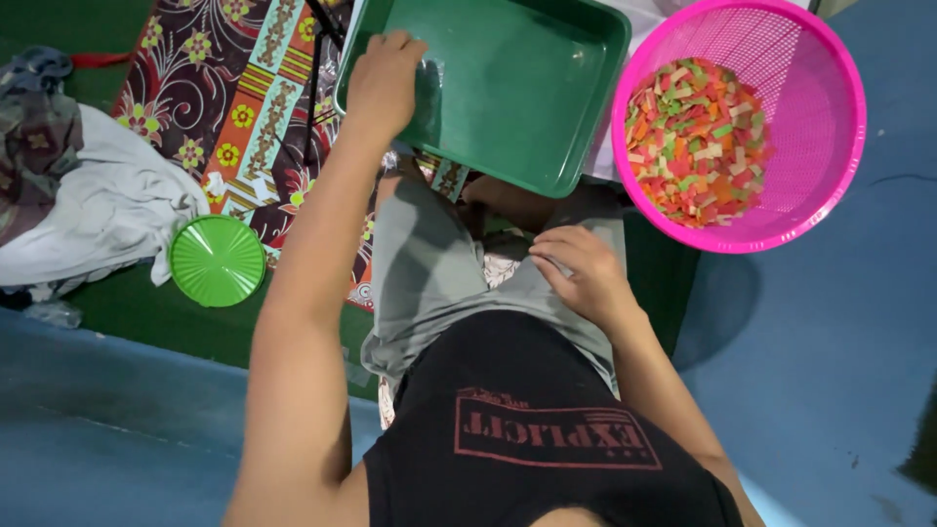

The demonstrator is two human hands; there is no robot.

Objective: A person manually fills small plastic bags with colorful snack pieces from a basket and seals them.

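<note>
— Gripping anything with that left hand (384, 80)?
— Yes, its fingers curl closed over the near-left rim of a green tray (532, 98), a smooth, rectangular plastic one with rounded corners and a bare, slightly glossy floor. It sits tilted just ahead of the knees.
— And the right hand (580, 271)?
— Resting on the lap, fingers bent and pinching the soft grey shorts (429, 268).
— What lies around?
— A round pink basket (830, 88) of perforated plastic touches the tray's right side, holding small flat strips in red, orange, green and white. A ribbed green lid (217, 261) lies to the left on a flowered mat (244, 107).
</note>
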